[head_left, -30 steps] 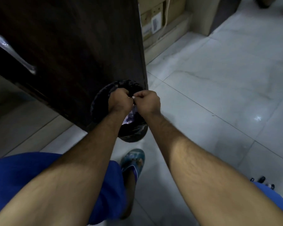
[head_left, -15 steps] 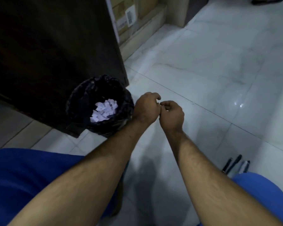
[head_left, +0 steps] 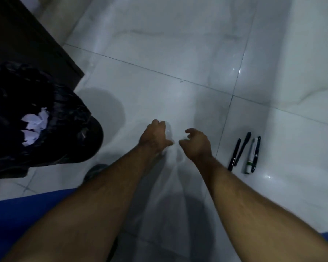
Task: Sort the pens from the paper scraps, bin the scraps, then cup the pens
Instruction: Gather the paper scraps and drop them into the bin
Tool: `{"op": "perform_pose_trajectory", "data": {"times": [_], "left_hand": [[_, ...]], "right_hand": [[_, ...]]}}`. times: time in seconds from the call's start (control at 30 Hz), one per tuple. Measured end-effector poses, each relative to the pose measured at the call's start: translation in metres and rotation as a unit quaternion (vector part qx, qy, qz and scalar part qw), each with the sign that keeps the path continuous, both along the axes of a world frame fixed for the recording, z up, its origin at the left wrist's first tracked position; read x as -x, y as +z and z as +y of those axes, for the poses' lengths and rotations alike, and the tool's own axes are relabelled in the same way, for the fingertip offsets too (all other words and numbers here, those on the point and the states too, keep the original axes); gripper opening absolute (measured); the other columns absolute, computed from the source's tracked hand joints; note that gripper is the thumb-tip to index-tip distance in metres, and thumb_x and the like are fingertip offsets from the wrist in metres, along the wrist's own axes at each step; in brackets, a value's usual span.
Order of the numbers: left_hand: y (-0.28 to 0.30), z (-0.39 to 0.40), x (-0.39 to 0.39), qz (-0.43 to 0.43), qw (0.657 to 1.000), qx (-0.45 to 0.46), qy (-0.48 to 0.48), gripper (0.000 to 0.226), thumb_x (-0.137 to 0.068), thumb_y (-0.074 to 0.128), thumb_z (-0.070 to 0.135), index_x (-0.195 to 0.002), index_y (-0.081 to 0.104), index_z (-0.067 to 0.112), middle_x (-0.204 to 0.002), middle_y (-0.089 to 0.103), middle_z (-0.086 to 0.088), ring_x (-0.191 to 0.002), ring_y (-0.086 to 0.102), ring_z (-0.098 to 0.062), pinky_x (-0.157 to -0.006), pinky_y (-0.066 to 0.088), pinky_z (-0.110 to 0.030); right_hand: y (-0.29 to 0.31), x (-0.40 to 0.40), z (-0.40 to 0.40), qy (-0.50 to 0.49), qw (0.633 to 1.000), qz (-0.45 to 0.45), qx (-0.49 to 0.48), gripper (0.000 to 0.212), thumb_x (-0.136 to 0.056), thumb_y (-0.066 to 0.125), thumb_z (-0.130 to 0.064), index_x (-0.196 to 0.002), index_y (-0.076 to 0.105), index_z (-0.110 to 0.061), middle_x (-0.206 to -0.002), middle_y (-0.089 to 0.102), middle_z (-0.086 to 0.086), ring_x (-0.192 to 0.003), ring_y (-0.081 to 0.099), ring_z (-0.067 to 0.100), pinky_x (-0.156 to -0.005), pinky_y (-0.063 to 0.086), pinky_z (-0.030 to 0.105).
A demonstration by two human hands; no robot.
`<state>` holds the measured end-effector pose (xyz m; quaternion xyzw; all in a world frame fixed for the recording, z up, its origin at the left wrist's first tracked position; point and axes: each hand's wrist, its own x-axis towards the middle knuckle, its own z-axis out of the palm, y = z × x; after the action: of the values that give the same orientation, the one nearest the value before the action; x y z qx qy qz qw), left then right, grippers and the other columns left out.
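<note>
A round bin lined with a black bag stands on the floor at the left, with white paper scraps inside it. Several pens lie side by side on the tile at the right, most black, one white with a green band. My left hand hovers above the floor in the middle with fingers curled and nothing visible in it. My right hand is close beside it, fingers apart and empty, left of the pens. No cup is in view.
A dark wooden cabinet stands behind the bin at the upper left. Glossy white floor tiles stretch ahead and to the right. My blue-clad knees fill the bottom corners, and a sandalled foot shows below the bin.
My hands have come away from the bin toward the right and have parted. The view has swung right, so the pens now show in full beside my right hand.
</note>
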<state>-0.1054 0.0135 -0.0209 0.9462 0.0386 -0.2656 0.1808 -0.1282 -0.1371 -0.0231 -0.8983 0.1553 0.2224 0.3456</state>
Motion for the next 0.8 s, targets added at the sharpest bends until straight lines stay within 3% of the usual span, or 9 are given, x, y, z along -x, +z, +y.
{"op": "perform_pose_trajectory", "data": {"times": [0.07, 0.17, 0.3, 0.4, 0.5, 0.6, 0.8], "left_hand": [[-0.012, -0.001, 0.000, -0.011, 0.999, -0.033, -0.033, 0.080, -0.076, 0.077, 0.046, -0.140, 0.039, 0.014, -0.143, 0.042, -0.010, -0.128, 0.044, -0.031, -0.101, 0.046, -0.041], [-0.023, 0.002, -0.002, -0.082, 0.994, -0.020, -0.066, 0.054, -0.082, 0.072, 0.032, -0.127, 0.053, 0.011, -0.133, 0.046, -0.013, -0.120, 0.049, -0.032, -0.096, 0.050, -0.041], [-0.030, 0.003, -0.007, -0.109, 0.990, 0.001, -0.085, 0.022, -0.092, 0.056, 0.018, -0.108, 0.065, 0.006, -0.114, 0.057, -0.012, -0.103, 0.057, -0.030, -0.083, 0.050, -0.035], [-0.036, 0.000, -0.005, -0.122, 0.989, -0.008, -0.081, 0.024, -0.098, 0.045, 0.016, -0.109, 0.064, 0.007, -0.115, 0.062, -0.011, -0.106, 0.059, -0.028, -0.088, 0.045, -0.031], [-0.037, -0.005, -0.006, -0.122, 0.988, -0.018, -0.097, 0.026, -0.099, 0.045, 0.016, -0.118, 0.062, 0.008, -0.124, 0.061, -0.010, -0.113, 0.058, -0.027, -0.098, 0.043, -0.031], [-0.034, -0.008, -0.010, -0.122, 0.985, -0.028, -0.118, 0.026, -0.099, 0.046, 0.013, -0.118, 0.063, 0.008, -0.124, 0.061, -0.011, -0.113, 0.058, -0.028, -0.099, 0.043, -0.033], [-0.042, 0.010, -0.036, -0.214, 0.974, 0.069, 0.003, 0.014, -0.089, 0.053, 0.005, -0.089, 0.067, 0.001, -0.093, 0.064, -0.017, -0.087, 0.061, -0.032, -0.077, 0.045, -0.036]], "right_hand": [[-0.014, 0.001, 0.005, 0.042, 0.999, -0.004, 0.024, 0.051, -0.084, 0.069, -0.024, -0.132, 0.058, -0.015, -0.128, 0.062, 0.011, -0.113, 0.063, 0.029, -0.096, 0.052, 0.036], [-0.024, -0.001, 0.012, 0.072, 0.995, -0.043, 0.057, 0.044, -0.084, 0.067, -0.022, -0.126, 0.060, -0.012, -0.123, 0.061, 0.014, -0.109, 0.062, 0.032, -0.091, 0.054, 0.039], [-0.029, -0.009, 0.016, 0.089, 0.990, -0.077, 0.076, 0.044, -0.087, 0.065, -0.025, -0.129, 0.059, -0.011, -0.124, 0.060, 0.014, -0.112, 0.059, 0.032, -0.091, 0.051, 0.037], [-0.031, -0.015, 0.017, 0.095, 0.988, -0.088, 0.078, 0.041, -0.089, 0.064, -0.026, -0.127, 0.060, -0.012, -0.124, 0.060, 0.013, -0.112, 0.059, 0.032, -0.091, 0.051, 0.038], [-0.032, -0.021, 0.017, 0.092, 0.988, -0.101, 0.067, 0.039, -0.089, 0.064, -0.025, -0.126, 0.061, -0.011, -0.123, 0.061, 0.013, -0.109, 0.061, 0.031, -0.090, 0.051, 0.036], [-0.035, -0.027, 0.019, 0.081, 0.989, -0.108, 0.053, 0.041, -0.090, 0.064, -0.026, -0.128, 0.061, -0.012, -0.123, 0.062, 0.013, -0.109, 0.061, 0.029, -0.090, 0.049, 0.034], [-0.042, -0.047, 0.019, -0.012, 0.993, -0.116, 0.007, 0.039, -0.089, 0.065, -0.024, -0.127, 0.064, -0.015, -0.122, 0.064, 0.008, -0.107, 0.064, 0.024, -0.092, 0.046, 0.027]]}}
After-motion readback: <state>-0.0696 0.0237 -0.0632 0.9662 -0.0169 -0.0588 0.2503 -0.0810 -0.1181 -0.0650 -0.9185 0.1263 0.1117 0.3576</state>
